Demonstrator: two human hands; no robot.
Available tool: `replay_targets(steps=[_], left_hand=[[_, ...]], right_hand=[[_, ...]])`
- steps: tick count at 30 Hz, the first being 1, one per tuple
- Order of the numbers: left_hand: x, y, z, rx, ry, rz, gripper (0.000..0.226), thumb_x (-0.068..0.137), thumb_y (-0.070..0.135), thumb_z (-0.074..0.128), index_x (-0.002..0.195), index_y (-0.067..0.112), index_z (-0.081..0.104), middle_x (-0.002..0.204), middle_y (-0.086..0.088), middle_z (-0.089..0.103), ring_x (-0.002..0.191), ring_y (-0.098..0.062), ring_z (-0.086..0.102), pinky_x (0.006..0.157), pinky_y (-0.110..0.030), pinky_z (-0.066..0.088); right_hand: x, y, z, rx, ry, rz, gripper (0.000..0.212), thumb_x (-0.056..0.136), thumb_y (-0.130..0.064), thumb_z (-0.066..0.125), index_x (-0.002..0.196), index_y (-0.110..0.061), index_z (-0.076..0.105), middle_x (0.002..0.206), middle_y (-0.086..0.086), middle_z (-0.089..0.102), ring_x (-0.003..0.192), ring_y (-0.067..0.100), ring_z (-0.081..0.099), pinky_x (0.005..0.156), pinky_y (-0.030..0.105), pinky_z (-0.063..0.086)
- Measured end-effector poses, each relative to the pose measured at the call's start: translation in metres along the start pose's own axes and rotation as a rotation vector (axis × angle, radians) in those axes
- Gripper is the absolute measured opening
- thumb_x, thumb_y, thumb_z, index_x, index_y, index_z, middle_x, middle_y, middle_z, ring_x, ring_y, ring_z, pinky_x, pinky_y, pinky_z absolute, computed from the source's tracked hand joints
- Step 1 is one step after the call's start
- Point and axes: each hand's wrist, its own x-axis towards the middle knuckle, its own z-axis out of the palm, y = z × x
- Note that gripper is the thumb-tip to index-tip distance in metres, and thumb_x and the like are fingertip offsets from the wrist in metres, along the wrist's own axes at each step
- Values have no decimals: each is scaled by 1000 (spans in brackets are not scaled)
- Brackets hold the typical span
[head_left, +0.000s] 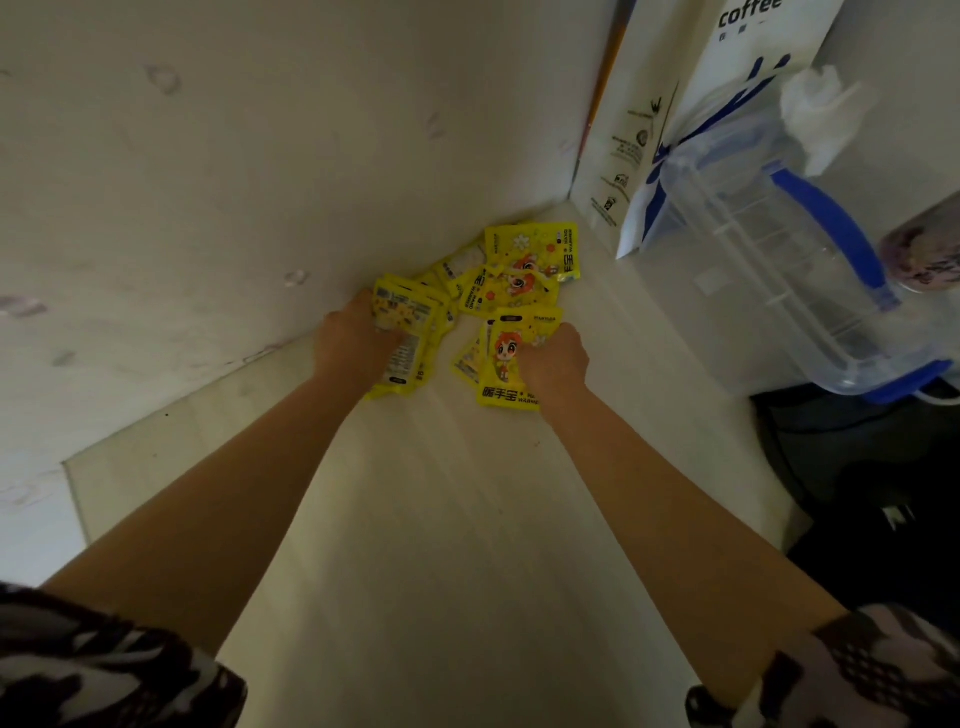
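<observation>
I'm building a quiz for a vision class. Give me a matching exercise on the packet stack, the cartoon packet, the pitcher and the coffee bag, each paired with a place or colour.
Things:
1. packet stack
2. cartoon packet
3. pitcher
4. coffee bag

Descriptions:
A. clear, with a blue handle
B. white, upright at the far right
C. yellow, next to the left wall
D. yellow, red-haired figure showing

Pairs: 1-C; 2-D; 3-A; 4-B
</observation>
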Motion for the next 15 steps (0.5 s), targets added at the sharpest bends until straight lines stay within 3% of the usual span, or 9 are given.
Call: replay_targets(steps=[5,11,15], left_hand=[[-21,-1,6,42,13,16,47,85,35,65,122,11,50,109,-23,65,102,-43,59,81,-43,46],[-52,-3,14,43,-16,-6,42,83,37,65,116,14,52,108,-16,67,101,-38,60,75,-36,42],[-70,-2,16,-159,-28,-75,36,83,28,65,114,13,56,108,-9,67,96,-31,61,67,-26,40]], right_hand=[[-1,5,0,54,-5,69,34,85,-16,64,115,-3,58,115,17,63,107,34,62,86,38,51],[-13,17,-9,231,-35,39,38,70,-20,66,108,-15,63,102,10,68,95,33,67,81,49,57],[-35,22,-31,303,-88,-57,36,83,-15,66,118,-17,56,111,5,66,98,24,66,84,45,57]])
